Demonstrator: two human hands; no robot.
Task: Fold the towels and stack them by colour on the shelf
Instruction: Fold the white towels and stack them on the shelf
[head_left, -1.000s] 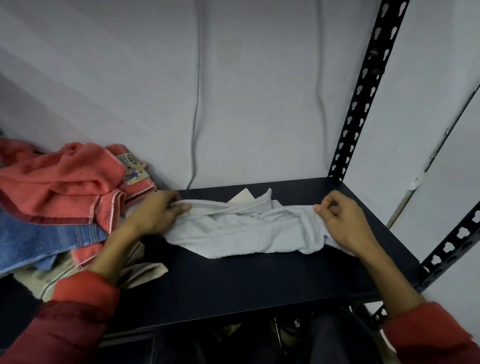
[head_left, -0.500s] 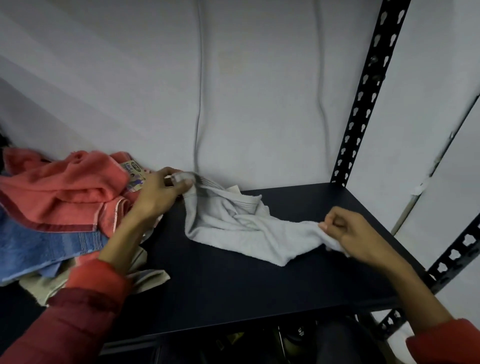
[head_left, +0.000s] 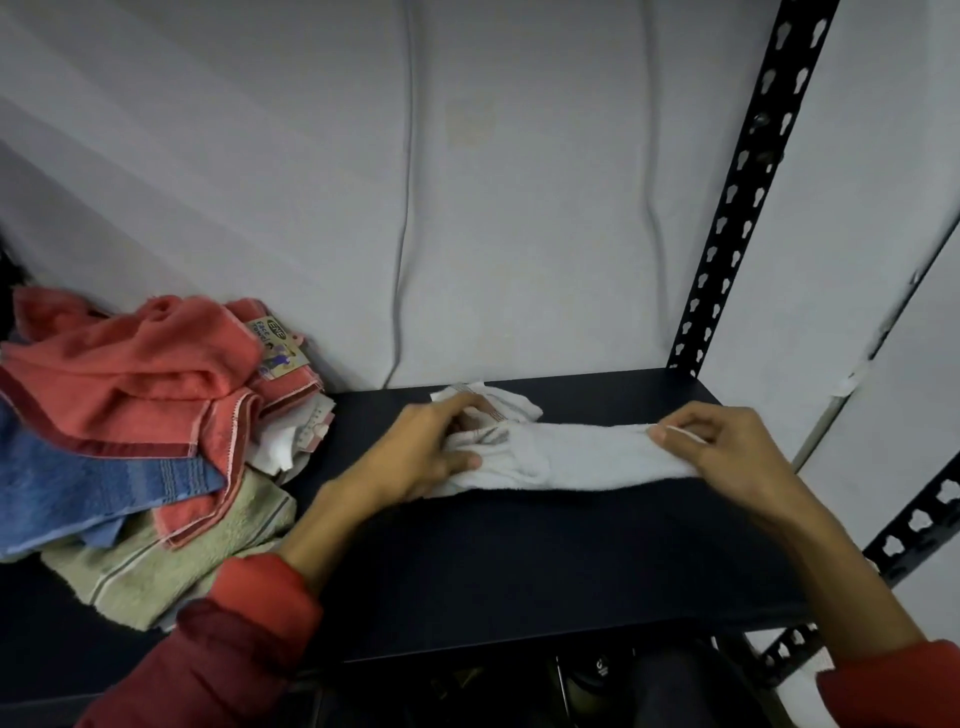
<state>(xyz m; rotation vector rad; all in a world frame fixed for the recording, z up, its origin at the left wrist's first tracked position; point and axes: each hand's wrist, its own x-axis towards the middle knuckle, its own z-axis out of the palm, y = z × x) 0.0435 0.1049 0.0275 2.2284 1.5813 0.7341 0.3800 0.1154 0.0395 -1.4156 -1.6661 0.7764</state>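
Now both hands are gripping the white towel (head_left: 576, 457), lying stretched across the dark shelf (head_left: 519, 561): the left hand (head_left: 415, 457) is clutching its bunched left end, the right hand (head_left: 727, 457) pinching its right end. Red, blue and green towels (head_left: 130, 415) are lying heaped at left.

White towel (head_left: 582, 457): left end hidden under the left hand (head_left: 415, 457), right end under the right hand (head_left: 727, 457); fold count unclear. Left of the white towel, the blue towel (head_left: 78, 483) is cut by the frame's edge. Label (head_left: 275, 348) print blurred, mostly unreadable. Below the shelf (head_left: 519, 571), dark objects too dim to identify.
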